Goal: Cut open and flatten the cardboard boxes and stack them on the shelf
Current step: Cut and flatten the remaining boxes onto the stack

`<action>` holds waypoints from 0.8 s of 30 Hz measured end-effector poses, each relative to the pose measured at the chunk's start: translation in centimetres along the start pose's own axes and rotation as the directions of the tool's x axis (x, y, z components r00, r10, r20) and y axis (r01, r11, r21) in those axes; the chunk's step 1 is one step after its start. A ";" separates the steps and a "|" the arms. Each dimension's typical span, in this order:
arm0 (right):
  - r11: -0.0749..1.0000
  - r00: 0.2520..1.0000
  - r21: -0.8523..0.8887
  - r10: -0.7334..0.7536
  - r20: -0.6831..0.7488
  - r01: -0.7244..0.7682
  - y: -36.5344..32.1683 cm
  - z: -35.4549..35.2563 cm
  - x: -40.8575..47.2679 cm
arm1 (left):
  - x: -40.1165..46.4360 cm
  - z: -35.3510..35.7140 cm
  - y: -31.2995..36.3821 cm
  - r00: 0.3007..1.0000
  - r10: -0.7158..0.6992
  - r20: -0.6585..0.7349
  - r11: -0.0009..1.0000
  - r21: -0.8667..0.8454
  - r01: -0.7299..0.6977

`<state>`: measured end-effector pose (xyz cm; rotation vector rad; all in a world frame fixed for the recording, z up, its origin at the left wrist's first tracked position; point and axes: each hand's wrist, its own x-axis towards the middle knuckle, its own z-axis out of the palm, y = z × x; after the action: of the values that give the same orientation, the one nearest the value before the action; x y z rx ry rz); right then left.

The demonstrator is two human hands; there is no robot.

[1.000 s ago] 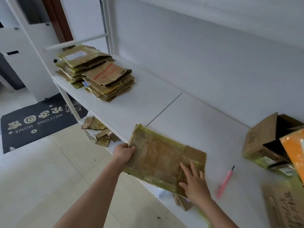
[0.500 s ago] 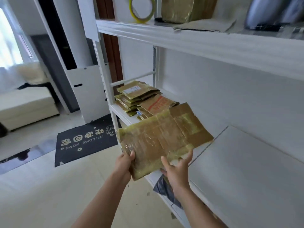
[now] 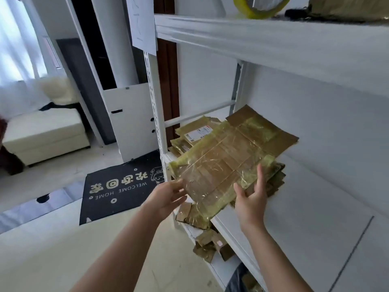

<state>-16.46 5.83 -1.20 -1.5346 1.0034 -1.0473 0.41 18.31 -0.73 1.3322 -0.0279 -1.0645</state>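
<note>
Head view. I have the flattened box (image 3: 227,159) out in front of me over the near left end of the middle shelf (image 3: 315,207). Its long axis runs from near-left to far-right, the far corner pointing at the back wall, and the sheet lies nearly level, tilted slightly up at the far end. Yellowed tape covers most of its upper face.

My left hand (image 3: 166,199) is at the near-left edge of the sheet, fingers loosely spread and relaxed; whether they touch the edge or sit just off it, I cannot tell. My right hand (image 3: 251,200) is at the near-right edge, palm turned in, fingers (image 3: 261,175) straight and upright against the sheet, thumb spread wide; it is not curled round anything.

Under and behind the sheet sits the stack of flattened boxes (image 3: 195,133) at the left end of the same shelf, one with a white label up. More stack edges show beneath the sheet's right side. The near edge overhangs the shelf's front lip.

The shelf surface to the right of the stack is bare white board. The upper shelf (image 3: 252,39) carries a roll of tape (image 3: 261,7). Cardboard scraps (image 3: 210,243) lie on the lower level. A welcome mat (image 3: 120,188) lies on the floor at left.
</note>
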 end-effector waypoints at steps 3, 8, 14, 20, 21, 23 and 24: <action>0.991 0.993 -0.069 0.112 -0.021 -0.113 0.3 4.2 5.0 | 4.6 -0.4 5.4 0.999 0.034 -0.006 0.997 0.068 -0.034; 0.978 0.981 -0.099 0.178 -0.075 -0.185 -0.5 10.6 12.1 | 10.8 0.9 11.3 0.974 0.228 0.003 0.885 0.417 -0.208; 0.957 0.960 -0.149 0.222 -0.170 -0.248 0.1 14.9 18.9 | 18.7 1.8 15.1 0.854 0.403 0.330 0.196 0.880 -0.433; 0.925 0.938 -0.205 0.278 -0.208 -0.319 1.5 20.5 20.3 | 26.0 0.7 18.3 0.827 0.171 0.535 -0.126 0.845 -0.520; 0.911 0.933 -0.237 0.291 -0.214 -0.339 1.5 21.3 20.3 | 27.2 0.5 18.6 0.839 0.114 0.531 -0.174 0.843 -0.509; 0.874 0.929 -0.326 0.305 -0.211 -0.361 1.9 22.5 20.7 | 29.5 0.3 19.1 0.860 0.056 0.507 -0.238 0.843 -0.482; 0.850 0.928 -0.376 0.309 -0.211 -0.368 2.3 22.8 20.9 | 30.4 0.3 19.2 0.866 0.046 0.498 -0.241 0.847 -0.474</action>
<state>11.04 -8.34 -3.76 -1.5422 1.6130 -0.7274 28.80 -3.77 -1.84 2.3823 -1.7785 -0.6490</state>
